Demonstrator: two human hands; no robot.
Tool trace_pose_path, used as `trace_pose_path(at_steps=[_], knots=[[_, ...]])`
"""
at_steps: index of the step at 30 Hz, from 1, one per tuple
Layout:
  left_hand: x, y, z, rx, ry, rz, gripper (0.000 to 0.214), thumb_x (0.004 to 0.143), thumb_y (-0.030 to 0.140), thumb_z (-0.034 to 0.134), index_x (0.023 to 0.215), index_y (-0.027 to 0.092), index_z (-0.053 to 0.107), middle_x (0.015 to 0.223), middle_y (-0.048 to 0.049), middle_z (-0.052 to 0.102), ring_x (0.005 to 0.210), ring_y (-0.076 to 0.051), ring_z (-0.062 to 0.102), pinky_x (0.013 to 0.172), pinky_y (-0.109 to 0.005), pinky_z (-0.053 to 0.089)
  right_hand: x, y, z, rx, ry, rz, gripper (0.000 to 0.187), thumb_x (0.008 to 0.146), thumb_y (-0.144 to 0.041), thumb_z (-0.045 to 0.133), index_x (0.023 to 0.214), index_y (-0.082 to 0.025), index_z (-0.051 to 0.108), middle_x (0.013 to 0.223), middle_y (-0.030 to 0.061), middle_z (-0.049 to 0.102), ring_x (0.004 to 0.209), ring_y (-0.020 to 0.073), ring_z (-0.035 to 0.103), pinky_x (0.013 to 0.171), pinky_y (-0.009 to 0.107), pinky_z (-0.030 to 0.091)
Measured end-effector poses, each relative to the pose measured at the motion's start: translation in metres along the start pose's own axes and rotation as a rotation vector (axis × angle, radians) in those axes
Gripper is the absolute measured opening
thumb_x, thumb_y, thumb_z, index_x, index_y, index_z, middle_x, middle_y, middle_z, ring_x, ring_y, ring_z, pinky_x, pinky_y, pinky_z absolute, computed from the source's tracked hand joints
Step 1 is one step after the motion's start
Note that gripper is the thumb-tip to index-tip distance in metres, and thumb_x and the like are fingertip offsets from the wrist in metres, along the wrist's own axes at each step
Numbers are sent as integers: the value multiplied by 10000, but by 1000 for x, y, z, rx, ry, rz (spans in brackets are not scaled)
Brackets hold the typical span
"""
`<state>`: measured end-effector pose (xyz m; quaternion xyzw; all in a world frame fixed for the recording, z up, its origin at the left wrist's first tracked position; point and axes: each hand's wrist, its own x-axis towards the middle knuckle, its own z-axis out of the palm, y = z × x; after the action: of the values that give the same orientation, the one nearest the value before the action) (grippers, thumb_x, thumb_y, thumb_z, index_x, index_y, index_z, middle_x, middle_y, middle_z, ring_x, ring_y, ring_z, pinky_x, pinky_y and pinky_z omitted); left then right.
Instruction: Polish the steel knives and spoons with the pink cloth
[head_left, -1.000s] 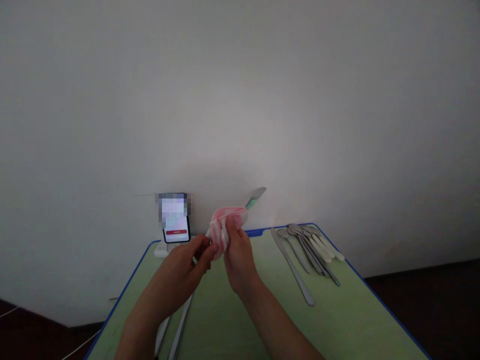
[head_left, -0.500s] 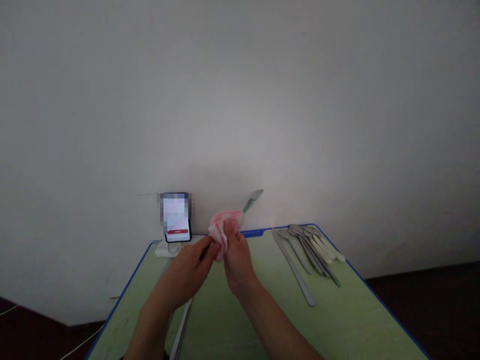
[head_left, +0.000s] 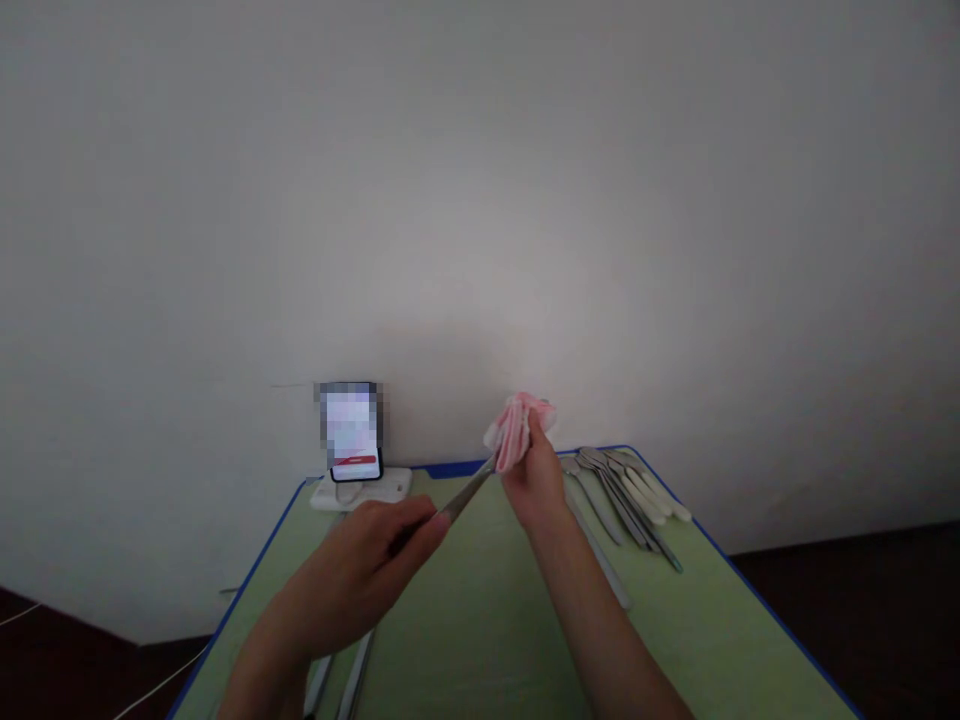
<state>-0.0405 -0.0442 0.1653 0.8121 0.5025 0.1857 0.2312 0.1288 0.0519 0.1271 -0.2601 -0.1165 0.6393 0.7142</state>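
My left hand (head_left: pixel 382 560) is closed around the handle end of a metal table knife (head_left: pixel 474 490), held slanting up to the right above the table. A pink and white cloth (head_left: pixel 514 430) is pinched in my right hand (head_left: pixel 536 475) and wraps the knife's far end, so most of the blade is hidden. Beneath my left forearm, long metal cutlery handles (head_left: pixel 355 672) lie on the table, partly covered by the arm. Right of my right forearm rests a pile of metal spoons and other cutlery (head_left: pixel 619 500), some with cream handles (head_left: pixel 646 497).
The green table (head_left: pixel 465 640) has a blue edge and stands against a pale wall (head_left: pixel 480 200). At its back left a lit phone (head_left: pixel 355 430) leans upright by a white power strip (head_left: pixel 386 487). A thin cable (head_left: pixel 161 685) runs at lower left.
My right hand and the cloth have slid up and right along the knife towards its blade end. My left hand has shifted slightly down, and the knife's handle part now shows between the hands.
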Motion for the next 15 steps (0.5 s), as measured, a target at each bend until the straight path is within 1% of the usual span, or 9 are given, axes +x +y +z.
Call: trace_pose_path(at_steps=[4, 7, 9, 11, 12, 14, 15], knots=[[-7, 2, -6, -63, -16, 4, 421, 937, 477, 322, 653, 203, 466, 584, 41, 458, 566, -125, 459, 543, -240, 317, -3, -14, 6, 40, 39, -21, 197, 869, -278, 532, 747, -188, 658, 646, -35, 674, 585, 99, 607, 606, 220, 481], [-4, 1, -3, -193, -37, -23, 420, 939, 473, 308, 647, 206, 448, 568, 46, 469, 540, -119, 462, 538, -233, 340, -8, -14, 11, 33, 70, -61, 199, 864, -306, 537, 757, -186, 654, 652, -33, 672, 592, 100, 603, 598, 218, 472], [4, -2, 5, -270, -45, -72, 400, 944, 457, 289, 673, 208, 446, 563, 51, 486, 524, -117, 471, 535, -230, 354, -13, -7, 13, -9, 74, -112, 204, 834, -355, 573, 773, -177, 651, 673, -27, 672, 608, 104, 600, 603, 219, 466], [14, -6, 16, -273, 50, -132, 360, 929, 470, 307, 698, 216, 418, 565, 60, 459, 504, -119, 439, 484, -227, 320, -21, 5, 15, -79, 60, -152, 264, 788, -423, 613, 766, -162, 644, 655, -20, 654, 587, 110, 576, 580, 224, 451], [19, -8, 21, -266, 70, -138, 356, 928, 474, 294, 716, 217, 420, 564, 59, 449, 505, -125, 436, 477, -230, 311, -26, 12, 15, -115, 45, -157, 303, 764, -458, 626, 757, -155, 636, 637, -18, 639, 563, 108, 554, 554, 225, 436], [26, -9, 29, -246, 58, -119, 365, 935, 470, 269, 740, 211, 438, 572, 52, 457, 520, -135, 457, 498, -240, 322, -35, 26, 17, -207, -11, -99, 388, 720, -537, 634, 700, -151, 600, 538, -37, 557, 466, 95, 459, 450, 224, 353], [28, -9, 31, -240, 49, -113, 377, 938, 472, 256, 743, 210, 443, 573, 48, 461, 524, -139, 462, 503, -245, 322, -39, 31, 18, -242, -29, -64, 409, 709, -559, 631, 681, -154, 583, 513, -47, 525, 439, 85, 415, 424, 221, 312]])
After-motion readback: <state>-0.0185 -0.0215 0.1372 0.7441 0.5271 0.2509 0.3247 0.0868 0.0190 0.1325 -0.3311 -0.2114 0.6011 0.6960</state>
